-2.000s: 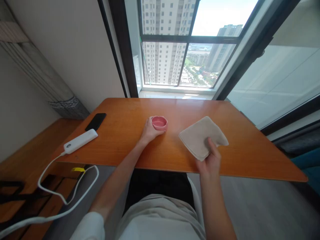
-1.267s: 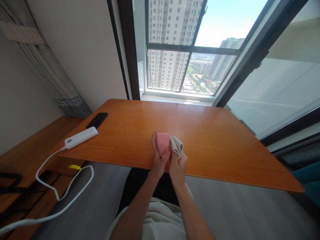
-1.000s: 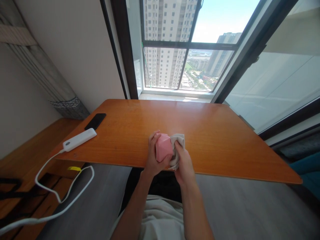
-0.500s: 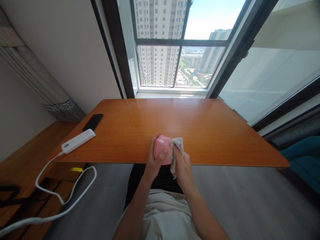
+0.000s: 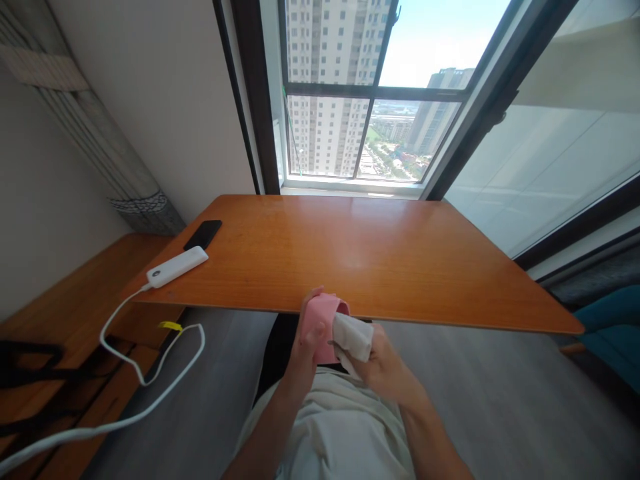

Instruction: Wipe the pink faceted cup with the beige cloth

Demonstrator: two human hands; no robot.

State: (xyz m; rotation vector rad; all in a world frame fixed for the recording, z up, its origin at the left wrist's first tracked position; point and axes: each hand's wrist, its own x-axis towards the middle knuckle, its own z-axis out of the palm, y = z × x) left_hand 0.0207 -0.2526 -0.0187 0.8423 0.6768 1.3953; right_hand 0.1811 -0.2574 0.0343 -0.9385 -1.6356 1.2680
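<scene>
My left hand (image 5: pixel 306 343) grips a small pink bowl (image 5: pixel 323 319), tilted with its mouth facing right, just off the near edge of the orange wooden table (image 5: pixel 380 253) and above my lap. My right hand (image 5: pixel 381 360) clutches a bunched beige cloth (image 5: pixel 353 337) and presses it against the bowl's rim and opening. Both hands are closed around what they hold.
A white power bank (image 5: pixel 177 267) with a white cable (image 5: pixel 140 373) lies at the table's left edge, next to a black phone (image 5: pixel 203 234). A low wooden bench (image 5: pixel 65 320) stands to the left. A large window (image 5: pixel 365 100) is behind the table, and a teal seat (image 5: pixel 610 327) at right.
Two seconds ago the bowl stood on the table and the cloth lay flat under my right hand. Both were lifted, brought together, and have moved toward me, off the table's near edge.
</scene>
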